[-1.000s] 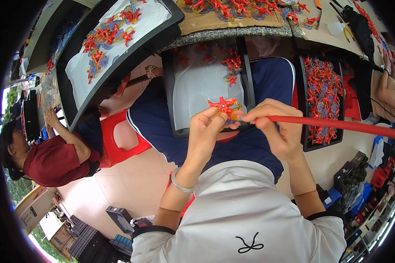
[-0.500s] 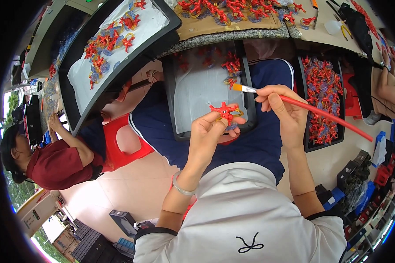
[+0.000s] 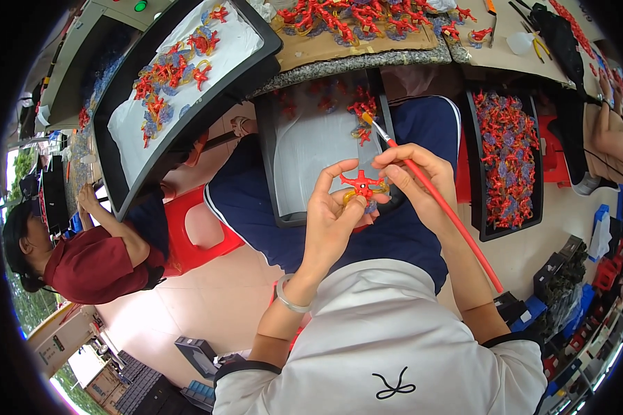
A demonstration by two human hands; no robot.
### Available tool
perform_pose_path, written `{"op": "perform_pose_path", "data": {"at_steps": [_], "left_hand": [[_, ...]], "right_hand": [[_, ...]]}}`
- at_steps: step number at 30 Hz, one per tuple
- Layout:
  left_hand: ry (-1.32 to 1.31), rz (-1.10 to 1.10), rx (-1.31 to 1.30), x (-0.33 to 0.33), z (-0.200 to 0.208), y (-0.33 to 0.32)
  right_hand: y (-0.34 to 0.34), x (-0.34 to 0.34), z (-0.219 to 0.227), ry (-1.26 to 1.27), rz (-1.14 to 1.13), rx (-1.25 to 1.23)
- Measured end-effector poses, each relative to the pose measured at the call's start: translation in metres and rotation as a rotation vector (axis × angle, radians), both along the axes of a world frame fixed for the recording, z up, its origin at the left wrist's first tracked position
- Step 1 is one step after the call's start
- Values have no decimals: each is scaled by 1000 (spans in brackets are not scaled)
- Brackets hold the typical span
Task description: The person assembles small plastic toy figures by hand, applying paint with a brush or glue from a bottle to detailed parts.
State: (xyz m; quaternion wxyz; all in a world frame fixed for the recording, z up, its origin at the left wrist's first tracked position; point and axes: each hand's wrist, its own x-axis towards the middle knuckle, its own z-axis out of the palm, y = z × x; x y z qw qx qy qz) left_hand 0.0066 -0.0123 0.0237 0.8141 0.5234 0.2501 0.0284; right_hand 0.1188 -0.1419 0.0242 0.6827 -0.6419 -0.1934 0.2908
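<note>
My left hand [image 3: 333, 220] is closed on a small toy figure [image 3: 362, 182], red with clear yellow and blue parts, thumb across its lower part. In my right hand [image 3: 426, 181] is a paintbrush [image 3: 462, 229] with a long red handle, gripped near its metal collar. Its yellowish bristles point away from me, toward similar figures [image 3: 364, 105] at the right side of the lap tray. The right fingertips are close beside the held figure's right arm; whether they touch it I cannot tell. The black lap tray [image 3: 266, 149] has a pale sheet lining.
At the left, a paper-lined black tray [image 3: 218, 102] holds more figures. A black tray [image 3: 511, 232] packed with them stands at the right. Several lie on cardboard [image 3: 325, 47] along the far table. A person in dark red [image 3: 93, 259] sits left, near a red stool [image 3: 180, 228].
My right hand has moved left, close to the toy figure. The brush has swung from nearly level to a steep slant. The figure has turned more upright in my left hand.
</note>
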Motion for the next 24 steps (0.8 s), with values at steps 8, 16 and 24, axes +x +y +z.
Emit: {"op": "perform_pose_path", "data": {"at_steps": [8,16,24], "left_hand": [[-4,6,2,0,-1,0],[1,-18,-83,-1,-2,0],[10,-126,-37,9,-21,-9]], "right_hand": [[2,1,2,16,32,18],[0,-5,7,80,36,32],[-22,8,-1,-283,-13,-161]]}}
